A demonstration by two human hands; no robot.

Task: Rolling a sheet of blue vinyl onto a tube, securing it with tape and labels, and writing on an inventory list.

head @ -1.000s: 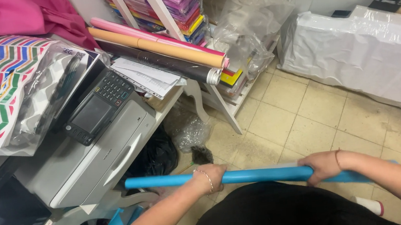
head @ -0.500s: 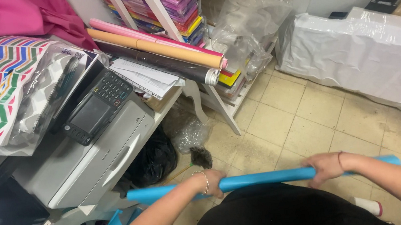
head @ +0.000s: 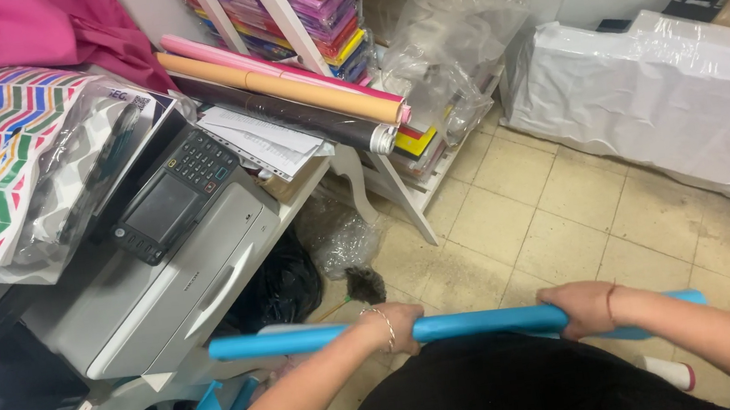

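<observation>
The floor (head: 568, 218) is laid with pale beige square tiles, grimy along the joints and darker toward the lower right. A white shelf (head: 308, 184) on the left carries a grey printer (head: 163, 283) with a keypad, loose papers (head: 261, 139) and long rolls of paper (head: 297, 89) in orange, pink and black. A white rack (head: 269, 10) behind holds stacked coloured sheets. On the right stands a long low piece of furniture wrapped in white plastic (head: 673, 97). The light is even and bright.
</observation>
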